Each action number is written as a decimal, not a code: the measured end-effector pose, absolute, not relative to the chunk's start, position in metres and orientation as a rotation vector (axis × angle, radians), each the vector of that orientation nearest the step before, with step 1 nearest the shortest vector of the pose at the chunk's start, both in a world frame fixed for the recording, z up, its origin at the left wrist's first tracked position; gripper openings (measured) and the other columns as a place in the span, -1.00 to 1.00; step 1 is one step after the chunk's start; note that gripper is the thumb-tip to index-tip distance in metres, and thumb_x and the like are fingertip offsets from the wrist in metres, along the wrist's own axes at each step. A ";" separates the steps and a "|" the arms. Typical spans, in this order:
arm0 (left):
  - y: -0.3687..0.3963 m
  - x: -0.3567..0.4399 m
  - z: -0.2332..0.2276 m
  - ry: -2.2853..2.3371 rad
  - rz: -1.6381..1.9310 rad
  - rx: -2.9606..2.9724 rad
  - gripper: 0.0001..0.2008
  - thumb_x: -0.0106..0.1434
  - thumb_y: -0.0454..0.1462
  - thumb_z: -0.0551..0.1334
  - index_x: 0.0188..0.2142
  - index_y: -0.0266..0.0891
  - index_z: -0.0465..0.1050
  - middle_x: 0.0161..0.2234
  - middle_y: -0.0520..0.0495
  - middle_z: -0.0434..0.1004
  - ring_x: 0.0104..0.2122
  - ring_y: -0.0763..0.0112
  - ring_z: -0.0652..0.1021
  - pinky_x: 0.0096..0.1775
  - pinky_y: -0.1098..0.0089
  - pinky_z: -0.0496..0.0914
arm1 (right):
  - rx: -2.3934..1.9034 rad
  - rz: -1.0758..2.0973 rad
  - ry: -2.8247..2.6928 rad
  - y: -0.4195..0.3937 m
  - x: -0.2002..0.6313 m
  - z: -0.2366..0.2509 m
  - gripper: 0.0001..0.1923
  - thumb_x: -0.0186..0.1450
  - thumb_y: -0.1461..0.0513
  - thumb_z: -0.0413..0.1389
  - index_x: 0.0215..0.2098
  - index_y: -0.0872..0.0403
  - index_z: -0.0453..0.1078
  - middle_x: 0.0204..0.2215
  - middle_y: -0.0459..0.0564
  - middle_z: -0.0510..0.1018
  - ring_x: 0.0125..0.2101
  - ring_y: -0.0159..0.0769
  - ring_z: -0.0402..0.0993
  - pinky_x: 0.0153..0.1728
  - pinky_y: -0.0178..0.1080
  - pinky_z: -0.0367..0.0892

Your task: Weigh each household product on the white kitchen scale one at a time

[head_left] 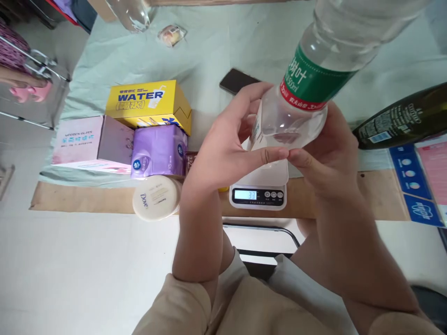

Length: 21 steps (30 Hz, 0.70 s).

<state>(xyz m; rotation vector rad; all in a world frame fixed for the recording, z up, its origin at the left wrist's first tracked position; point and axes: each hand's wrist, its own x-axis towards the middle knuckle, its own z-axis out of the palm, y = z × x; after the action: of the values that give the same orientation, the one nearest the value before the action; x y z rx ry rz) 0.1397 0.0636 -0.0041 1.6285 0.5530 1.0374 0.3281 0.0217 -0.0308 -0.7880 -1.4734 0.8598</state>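
Left hand [216,144] and right hand [331,160] curled round the lower part of the clear bottle [309,79], thumbs meeting or nearly so in front; rear fingertips hidden. Bottle sits between them, above the scale [258,199]; whether its base rests there cannot be told. Two-sided hold presumably steadies a tall, light bottle; scale likely set at the near edge of the table [87,199] so its display faces the person. Readings: display appears to show 33, units too small. Bottle label green over red, Chinese characters, "500ml" legible. Yellow box [148,100] marked "WATER"; purple pack [159,153] "XS"; tub [156,197] "Dove", its lid upward. Pink box [78,144] print upside down, not fully read. These four stand grouped to the left, probably to leave working room. Phone [239,80] beyond the left hand; dark bottle [405,116] to the right, label illegible
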 end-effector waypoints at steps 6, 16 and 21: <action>0.070 0.144 -0.016 0.588 1.011 1.598 -0.24 0.08 -0.05 0.57 0.16 -0.15 0.28 0.09 -0.10 0.54 0.15 0.18 0.61 0.15 0.21 0.58 | -0.849 0.918 -1.474 0.028 0.329 -0.043 -0.42 0.27 -0.04 0.32 0.24 -0.28 0.39 0.25 -0.16 0.49 0.24 -0.22 0.49 0.25 -0.07 0.56; 0.078 0.137 -0.041 0.465 1.054 1.810 -0.16 0.15 -0.07 0.51 0.28 -0.32 0.18 0.17 -0.20 0.46 0.16 0.22 0.57 0.16 0.15 0.53 | -0.761 0.896 -1.538 0.024 0.333 -0.056 -0.35 0.28 0.15 0.34 0.31 -0.25 0.36 0.31 -0.19 0.45 0.27 -0.32 0.47 0.33 -0.19 0.48; 0.082 0.128 -0.030 0.472 1.079 1.715 -0.14 0.07 0.02 0.52 0.27 -0.09 0.24 0.29 0.03 0.39 0.45 0.20 0.33 0.37 0.12 0.37 | -0.821 0.901 -1.391 0.021 0.341 -0.059 -0.25 0.20 -0.09 0.36 0.32 -0.33 0.33 0.37 -0.19 0.36 0.43 -0.19 0.28 0.46 0.01 0.32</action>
<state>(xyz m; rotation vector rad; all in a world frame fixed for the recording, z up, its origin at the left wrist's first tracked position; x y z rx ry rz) 0.1283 0.0821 -0.0304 1.7152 0.4722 1.0788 0.3411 0.0211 -0.0592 -0.8211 -1.3909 0.9014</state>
